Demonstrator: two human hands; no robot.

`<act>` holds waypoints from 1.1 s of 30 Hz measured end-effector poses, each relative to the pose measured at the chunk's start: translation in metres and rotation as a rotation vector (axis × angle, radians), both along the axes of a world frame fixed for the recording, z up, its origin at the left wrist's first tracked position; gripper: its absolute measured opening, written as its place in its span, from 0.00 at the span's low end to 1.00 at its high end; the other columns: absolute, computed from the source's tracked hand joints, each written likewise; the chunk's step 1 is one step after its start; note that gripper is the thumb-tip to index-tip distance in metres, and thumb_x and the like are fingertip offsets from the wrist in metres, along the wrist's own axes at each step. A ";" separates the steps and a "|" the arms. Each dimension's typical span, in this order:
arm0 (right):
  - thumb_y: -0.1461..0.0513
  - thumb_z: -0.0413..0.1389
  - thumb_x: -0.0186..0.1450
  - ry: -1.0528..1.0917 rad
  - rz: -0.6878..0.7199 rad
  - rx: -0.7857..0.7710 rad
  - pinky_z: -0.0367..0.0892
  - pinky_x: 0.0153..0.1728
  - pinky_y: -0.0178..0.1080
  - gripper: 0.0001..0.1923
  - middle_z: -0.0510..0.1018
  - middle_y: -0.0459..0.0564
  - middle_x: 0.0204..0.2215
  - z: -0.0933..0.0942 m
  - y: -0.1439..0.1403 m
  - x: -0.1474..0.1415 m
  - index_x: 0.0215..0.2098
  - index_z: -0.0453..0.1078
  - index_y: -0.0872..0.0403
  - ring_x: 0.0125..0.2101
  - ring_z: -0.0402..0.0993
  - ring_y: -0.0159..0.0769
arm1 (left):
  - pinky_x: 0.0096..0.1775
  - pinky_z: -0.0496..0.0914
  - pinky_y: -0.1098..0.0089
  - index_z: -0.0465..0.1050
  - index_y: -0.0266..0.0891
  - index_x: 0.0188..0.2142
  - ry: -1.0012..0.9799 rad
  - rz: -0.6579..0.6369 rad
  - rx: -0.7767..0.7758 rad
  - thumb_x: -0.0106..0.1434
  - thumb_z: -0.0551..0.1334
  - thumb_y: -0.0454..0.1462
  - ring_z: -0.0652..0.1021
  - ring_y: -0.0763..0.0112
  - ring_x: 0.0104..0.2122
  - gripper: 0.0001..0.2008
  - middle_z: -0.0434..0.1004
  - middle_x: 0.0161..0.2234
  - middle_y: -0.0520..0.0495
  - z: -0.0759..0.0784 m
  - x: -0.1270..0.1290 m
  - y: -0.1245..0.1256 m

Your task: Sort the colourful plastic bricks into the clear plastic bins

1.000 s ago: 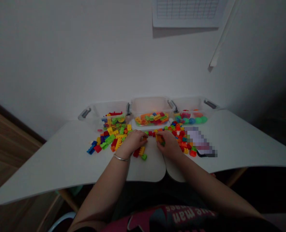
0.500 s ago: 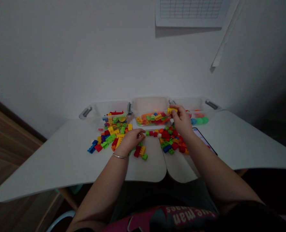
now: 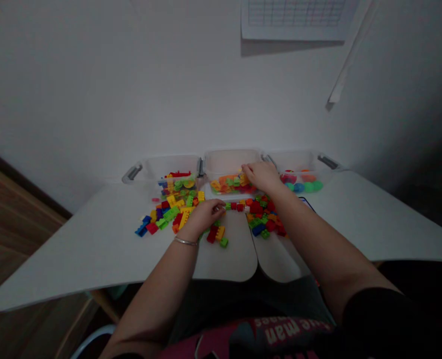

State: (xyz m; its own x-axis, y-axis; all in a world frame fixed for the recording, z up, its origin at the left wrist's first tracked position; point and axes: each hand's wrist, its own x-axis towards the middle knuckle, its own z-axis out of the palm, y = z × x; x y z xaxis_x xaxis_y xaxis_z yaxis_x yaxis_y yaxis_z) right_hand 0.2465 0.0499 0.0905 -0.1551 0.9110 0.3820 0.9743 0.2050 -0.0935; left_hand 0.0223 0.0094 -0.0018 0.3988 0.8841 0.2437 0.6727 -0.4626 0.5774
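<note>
My right hand (image 3: 261, 175) is over the middle clear plastic box (image 3: 232, 155), its fingers closed and pointing left. A bit of a yellow toy brick (image 3: 240, 170) shows at its fingertips; the rest is hidden. Inside that box lie orange, green, yellow and red bricks (image 3: 226, 183). My left hand (image 3: 205, 217), with a bracelet at the wrist, rests on the table with curled fingers. What it pinches is too small to make out. Its fingertips are at the left end of a row of small red, green and white pieces (image 3: 234, 206). Loose bricks (image 3: 171, 214) lie left of it.
A left clear box (image 3: 172, 164) holds mixed bricks. The right clear box (image 3: 295, 159) has round coloured pieces (image 3: 312, 186). Another brick pile (image 3: 263, 219) lies under my right forearm, beside a partly covered phone (image 3: 306, 201). The white table (image 3: 93, 239) has a seam in front.
My right hand has moved left with the yellow brick, from the middle box's right edge to over its contents. My left hand stays nearly still.
</note>
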 end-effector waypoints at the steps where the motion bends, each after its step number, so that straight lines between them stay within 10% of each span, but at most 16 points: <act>1: 0.51 0.39 0.73 -0.035 -0.008 -0.009 0.65 0.48 0.48 0.29 0.82 0.60 0.40 0.001 -0.001 -0.001 0.45 0.79 0.56 0.44 0.77 0.49 | 0.40 0.72 0.68 0.76 0.39 0.45 -0.005 0.004 0.002 0.63 0.60 0.39 0.79 0.67 0.36 0.13 0.81 0.37 0.47 0.001 0.000 0.000; 9: 0.55 0.44 0.72 0.105 0.078 0.088 0.65 0.48 0.47 0.22 0.83 0.55 0.41 -0.007 0.004 0.005 0.44 0.79 0.54 0.43 0.77 0.46 | 0.40 0.72 0.67 0.77 0.39 0.43 -0.025 0.036 0.035 0.63 0.61 0.38 0.78 0.67 0.36 0.11 0.80 0.38 0.46 0.005 -0.001 -0.005; 18: 0.63 0.49 0.66 0.580 0.306 0.537 0.65 0.51 0.48 0.13 0.81 0.53 0.39 -0.019 -0.028 0.005 0.38 0.76 0.52 0.44 0.74 0.44 | 0.44 0.72 0.64 0.74 0.38 0.46 -0.184 0.055 0.157 0.63 0.62 0.37 0.78 0.66 0.38 0.12 0.79 0.39 0.45 0.006 0.000 -0.003; 33: 0.67 0.53 0.61 0.726 0.533 0.108 0.69 0.49 0.46 0.15 0.79 0.54 0.44 -0.107 -0.060 -0.050 0.47 0.71 0.52 0.45 0.75 0.41 | 0.37 0.74 0.70 0.70 0.39 0.42 -0.525 0.057 -0.012 0.56 0.67 0.34 0.78 0.72 0.31 0.14 0.77 0.33 0.51 -0.002 0.003 0.003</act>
State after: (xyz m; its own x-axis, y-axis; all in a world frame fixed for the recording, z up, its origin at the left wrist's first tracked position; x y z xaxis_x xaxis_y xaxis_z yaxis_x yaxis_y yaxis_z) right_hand 0.1964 -0.0103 -0.0168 -0.2334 0.7413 0.6293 0.4567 0.6549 -0.6021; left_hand 0.0249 0.0128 -0.0035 0.1768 0.9050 0.3870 0.3155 -0.4245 0.8487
